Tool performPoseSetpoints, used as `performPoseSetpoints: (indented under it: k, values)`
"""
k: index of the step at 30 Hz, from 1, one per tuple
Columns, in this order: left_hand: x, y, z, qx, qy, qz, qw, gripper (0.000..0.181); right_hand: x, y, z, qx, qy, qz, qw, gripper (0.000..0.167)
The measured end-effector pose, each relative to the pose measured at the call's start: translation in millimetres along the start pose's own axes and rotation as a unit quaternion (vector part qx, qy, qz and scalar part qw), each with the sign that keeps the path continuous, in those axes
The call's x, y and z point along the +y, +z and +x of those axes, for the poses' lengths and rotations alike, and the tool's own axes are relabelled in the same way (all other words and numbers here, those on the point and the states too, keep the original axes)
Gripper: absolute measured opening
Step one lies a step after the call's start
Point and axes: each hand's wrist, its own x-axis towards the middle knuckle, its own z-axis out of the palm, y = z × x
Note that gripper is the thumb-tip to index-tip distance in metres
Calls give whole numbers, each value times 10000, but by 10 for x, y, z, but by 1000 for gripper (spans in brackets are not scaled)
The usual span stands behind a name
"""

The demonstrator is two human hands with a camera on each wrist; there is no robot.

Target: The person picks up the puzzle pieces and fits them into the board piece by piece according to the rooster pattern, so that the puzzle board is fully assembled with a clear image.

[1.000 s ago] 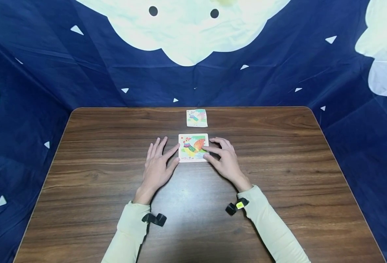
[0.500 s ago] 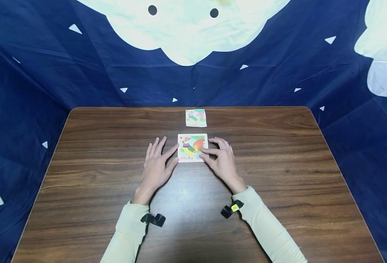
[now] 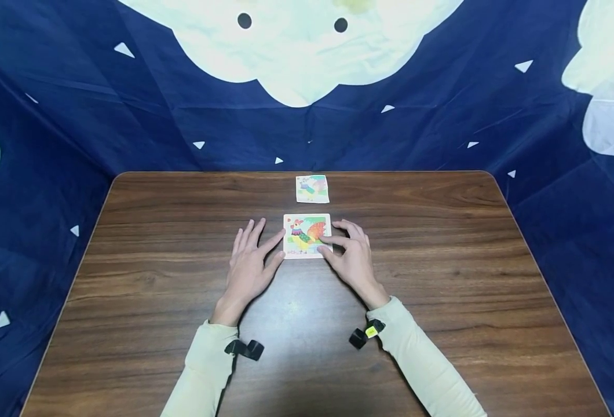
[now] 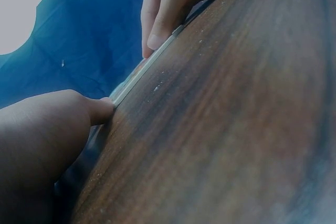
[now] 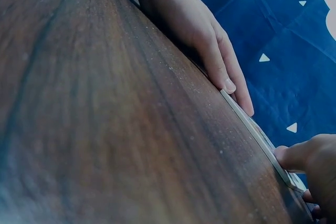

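Observation:
A white-framed rooster picture board (image 3: pixel 309 227), which looks like a jigsaw puzzle, lies flat on the table. My left hand (image 3: pixel 247 269) rests at its left side, with the index fingertip and thumb tip touching that edge and the other fingers spread on the wood. My right hand (image 3: pixel 355 259) has its thumb and index finger on the picture's lower right part. Its other fingers lie beyond the right edge. In the right wrist view, the right thumb (image 5: pixel 295 156) presses on the top of the thin board (image 5: pixel 257 135); the surface under the right fingertips is hidden.
A small paper card (image 3: pixel 312 189) with the same rooster in paler colours lies behind the board, close to the far edge of the brown wooden table (image 3: pixel 442 243). Dark blue cloth (image 3: pixel 145 116) with white shapes hangs around the table's back and sides.
My right hand has shifted slightly left, its thumb and index finger sliding farther onto the board. The left hand and the board stay in place; the head view shifts a little.

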Motion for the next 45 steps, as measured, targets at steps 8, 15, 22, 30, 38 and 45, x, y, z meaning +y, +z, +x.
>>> performPoseSetpoints:
  k: [8,15,22,30,38,45]
  values:
    - [11,4,7,-28,-41,32,10000,51,32,8,15,-12,-43,-13,10000,32]
    - [14,22,43,-67,-13,44,10000,51,73,4,22,112,-202,-18,9997,36]
    - [10,25,40,-97,-27,89,9999,52,66,13,22,251,-166,7,9995,35]
    - [9,21,32,-92,-49,72,9999,52,56,12,30,247,-104,27,9996,35]
    - [18,15,38,-85,-73,60,9999,52,56,19,39,291,-133,17,9995,34]
    - [14,44,50,-17,-58,20,10000,53,58,7,51,334,-150,86,9993,32]
